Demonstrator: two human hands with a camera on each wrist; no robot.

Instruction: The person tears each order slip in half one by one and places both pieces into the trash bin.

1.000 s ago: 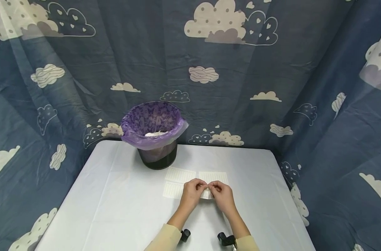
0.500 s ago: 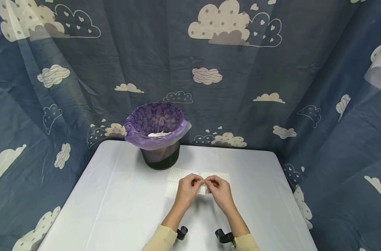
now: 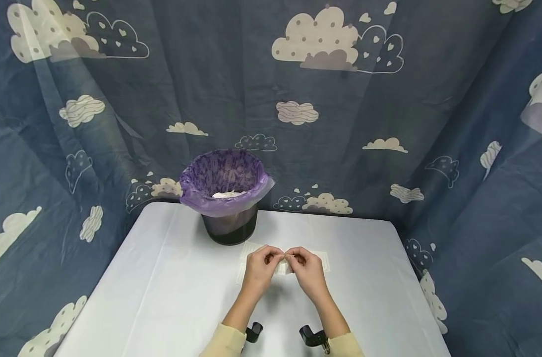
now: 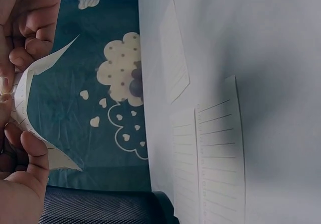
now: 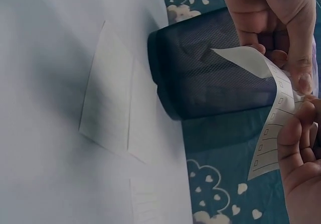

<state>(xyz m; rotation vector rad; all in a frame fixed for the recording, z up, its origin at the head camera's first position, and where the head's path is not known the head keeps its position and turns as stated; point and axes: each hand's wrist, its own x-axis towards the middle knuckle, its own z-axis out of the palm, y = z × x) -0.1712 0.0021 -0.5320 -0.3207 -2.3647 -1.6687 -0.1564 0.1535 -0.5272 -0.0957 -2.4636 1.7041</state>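
Note:
Thumb and fingertips of my left hand (image 3: 257, 270) and my right hand (image 3: 307, 271) meet and pinch the edge of one small lined paper sheet (image 5: 281, 116), held above the table. In the right wrist view small printed boxes run along it, and it bends in a curve with both ends hanging free. The left wrist view has the left hand (image 4: 25, 169) below and the right hand (image 4: 32, 23) above, with the sheet (image 4: 22, 96) between them. Fingers hide the pinched spot. Several lined sheets (image 4: 218, 148) lie flat on the table beneath.
Behind and left of the hands stands a black mesh bin (image 3: 230, 228) with a purple bag liner (image 3: 226, 203), white scraps inside it. A white cloth covers the table (image 3: 163, 297). A dark cloud-print curtain (image 3: 235, 79) hangs around the back and sides.
Both hands have shifted slightly left in the head view, still pinching the sheet together. The view itself has also moved a little. The bin stays where it stood.

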